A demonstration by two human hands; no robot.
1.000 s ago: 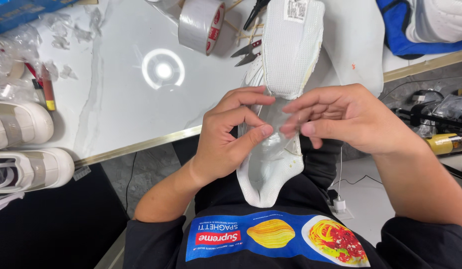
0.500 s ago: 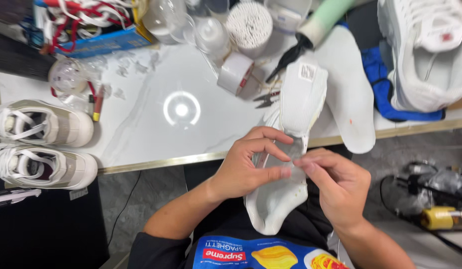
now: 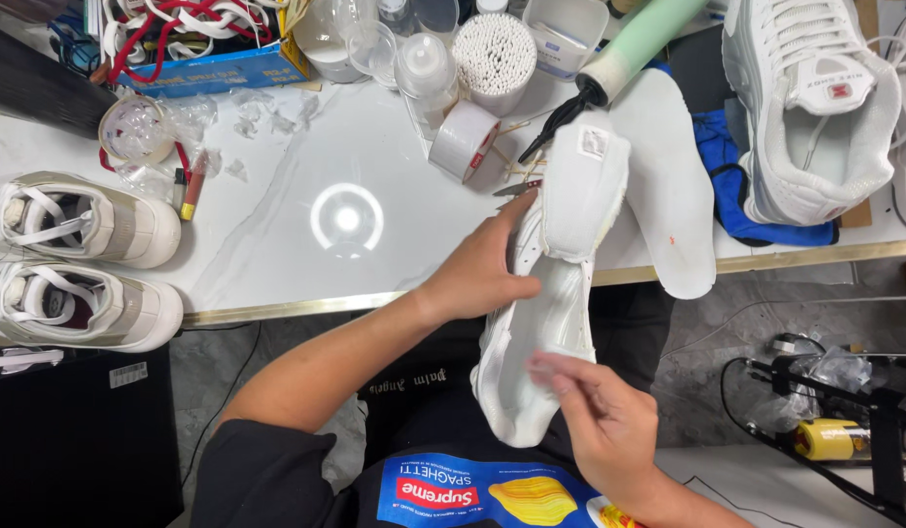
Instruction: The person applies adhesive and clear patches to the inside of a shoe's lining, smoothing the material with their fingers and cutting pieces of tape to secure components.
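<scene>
A white sneaker lies on my lap with its toe toward me and its padded tongue folded up over the table edge. My left hand grips the shoe's left side near the middle. My right hand is blurred beside the toe; its fingertips touch the toe's right side, and nothing shows in its fingers.
A white insole overhangs the white marble table. A roll of tape, pliers, cotton swabs, a green-handled tool, another white sneaker on blue cloth and two beige-white sneakers surround it.
The view has tilted up, showing more of the table. My right hand has dropped from the middle of the shoe to its toe. My left hand stays on the shoe's side.
</scene>
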